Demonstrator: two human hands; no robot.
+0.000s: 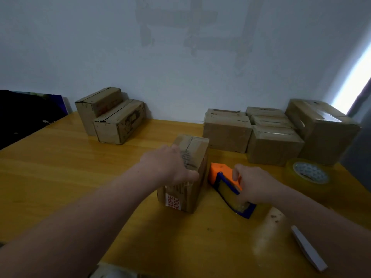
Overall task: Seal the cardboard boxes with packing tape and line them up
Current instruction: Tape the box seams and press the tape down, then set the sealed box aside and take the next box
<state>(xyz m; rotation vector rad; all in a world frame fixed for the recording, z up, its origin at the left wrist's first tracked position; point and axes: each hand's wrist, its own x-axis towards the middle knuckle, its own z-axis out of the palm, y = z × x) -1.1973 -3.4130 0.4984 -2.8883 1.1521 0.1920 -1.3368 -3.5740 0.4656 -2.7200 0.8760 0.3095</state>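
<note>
Box: cardboard box (183, 195) stands upright mid-desk, labelled face toward the camera, top seam looks unsealed.
Left grip: left hand (170, 165) clamped over box top, thumb at near edge.
Right grip: right hand (251, 185) clamped on tape dispenser (221, 180), which sits on desk (80, 177) just right of box; contact unclear.
Risk, tip: box is tall and narrow; a hard pull of tape could topple or skid it if left hold slackens.
Risk, seal: tape may start off-seam or wrinkle, flaps gaping.
Risk, fingers: thumb lies in likely tape path near cutter.
Around: spare tape roll (309, 173) right; box cluster (226, 131) behind; two boxes (110, 121) back left.
</note>
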